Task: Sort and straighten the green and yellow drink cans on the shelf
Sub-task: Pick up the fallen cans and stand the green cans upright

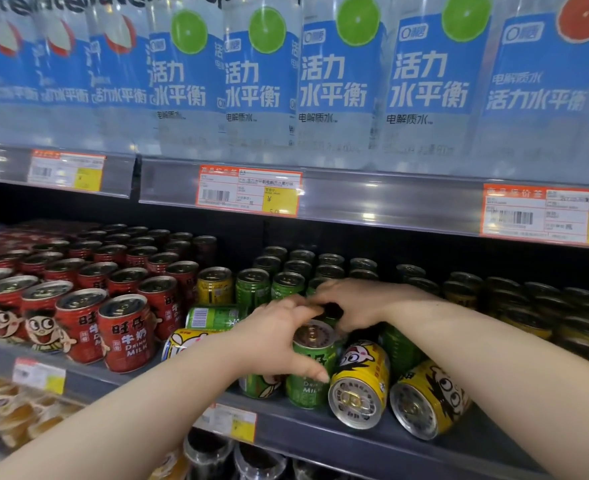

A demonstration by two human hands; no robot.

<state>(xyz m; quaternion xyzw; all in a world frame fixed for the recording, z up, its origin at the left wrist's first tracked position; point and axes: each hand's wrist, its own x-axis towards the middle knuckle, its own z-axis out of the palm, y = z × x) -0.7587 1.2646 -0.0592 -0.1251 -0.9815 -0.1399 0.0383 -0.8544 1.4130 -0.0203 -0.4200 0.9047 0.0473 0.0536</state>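
Observation:
My left hand (275,337) grips an upright green can (308,367) at the shelf front, thumb down its side. Just behind it, my right hand (351,303) curls over another dark-topped can, mostly hidden. Two yellow cans lie on their sides to the right, one (360,386) next to the green can and one (424,400) farther right. A green can (213,317) and a yellow can (182,341) lie tipped over to the left. Upright green cans (253,289) and a yellow can (215,284) stand in rows behind.
Red milk cans (126,334) fill the shelf's left side. Dark-topped yellow cans (528,306) stand at the right. The grey shelf edge (320,434) carries price tags. Water bottles (341,81) line the shelf above. Packaged goods sit on the shelf below.

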